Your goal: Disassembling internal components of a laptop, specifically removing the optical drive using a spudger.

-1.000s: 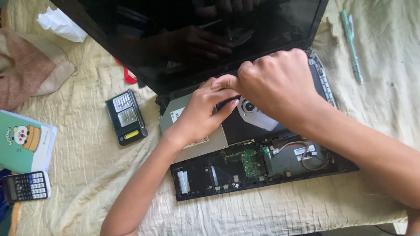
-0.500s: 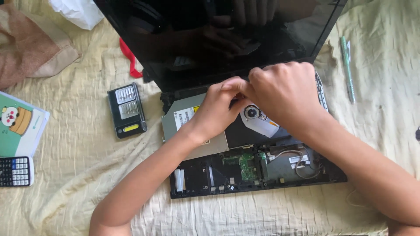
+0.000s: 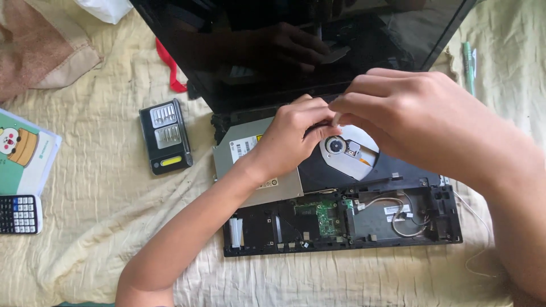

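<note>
Both hands, left hand (image 3: 293, 136) and right hand (image 3: 409, 122), meet over the optical drive (image 3: 267, 165) on the opened laptop (image 3: 341, 222).

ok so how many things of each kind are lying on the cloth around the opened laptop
screwdriver bit case: 1
calculator: 1
illustrated book: 1
green pen: 1
red strap: 1
brown cloth: 1
white bag: 1
Total: 7
Both hands, left hand and right hand, are on the laptop's optical drive.

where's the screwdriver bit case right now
In the head view the bit case lies on the cloth left of the opened laptop, beside the optical drive, with the calculator further left.
</note>
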